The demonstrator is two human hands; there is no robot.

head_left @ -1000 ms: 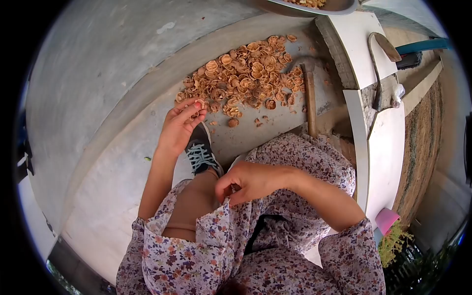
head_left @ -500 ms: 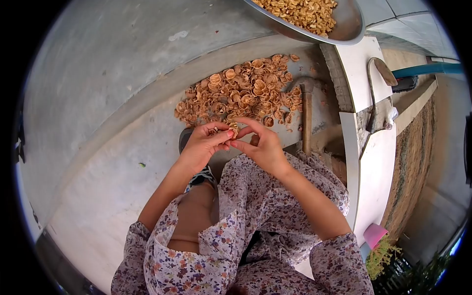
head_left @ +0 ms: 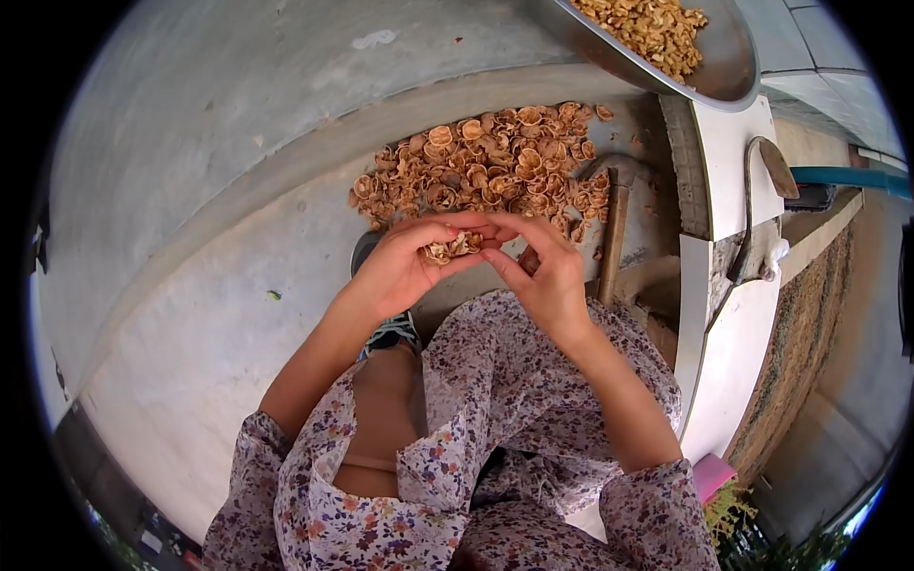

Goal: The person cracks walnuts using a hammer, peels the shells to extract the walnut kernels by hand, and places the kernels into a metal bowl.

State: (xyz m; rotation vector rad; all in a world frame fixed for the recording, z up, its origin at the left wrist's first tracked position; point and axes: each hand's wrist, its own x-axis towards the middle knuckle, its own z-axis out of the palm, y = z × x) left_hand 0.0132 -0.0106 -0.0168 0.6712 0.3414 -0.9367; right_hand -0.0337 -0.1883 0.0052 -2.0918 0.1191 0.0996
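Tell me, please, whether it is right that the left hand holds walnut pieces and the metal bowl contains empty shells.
Not quite: the head view shows the metal bowl contains walnut kernels; the left hand does hold walnut pieces.

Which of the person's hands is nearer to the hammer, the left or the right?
Right. The right hand is just left of the hammer handle in the picture; the left hand, holding walnut pieces, is farther left.
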